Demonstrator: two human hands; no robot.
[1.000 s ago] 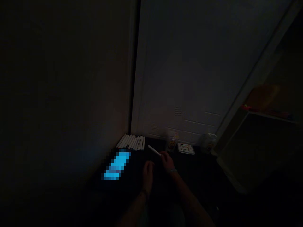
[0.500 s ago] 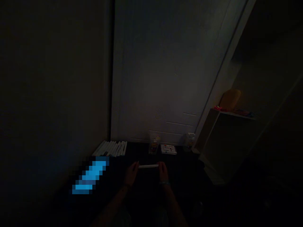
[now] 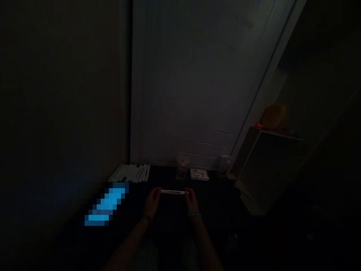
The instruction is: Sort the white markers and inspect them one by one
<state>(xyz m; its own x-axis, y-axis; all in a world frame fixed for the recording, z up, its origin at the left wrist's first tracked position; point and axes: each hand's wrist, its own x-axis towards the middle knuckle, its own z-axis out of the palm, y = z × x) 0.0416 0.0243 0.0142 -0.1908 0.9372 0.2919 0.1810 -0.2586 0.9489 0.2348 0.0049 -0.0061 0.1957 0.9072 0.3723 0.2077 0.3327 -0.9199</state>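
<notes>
The room is very dark. A white marker pen [image 3: 173,192] is held level between both hands above a dark surface. My left hand [image 3: 152,203] pinches its left end and my right hand [image 3: 192,202] pinches its right end. A row of several white markers [image 3: 130,173] lies at the back left, beyond my hands.
A glowing blue screen [image 3: 106,203] lies to the left of my hands. Two small clear containers [image 3: 182,170] [image 3: 225,165] and a flat printed box [image 3: 199,174] stand by the pale door [image 3: 197,94]. A white shelf unit [image 3: 262,165] stands at the right.
A second ago only my right hand held the marker, tilted up. My left hand then took its other end, and the marker now lies level between both hands. The view shifted right.
</notes>
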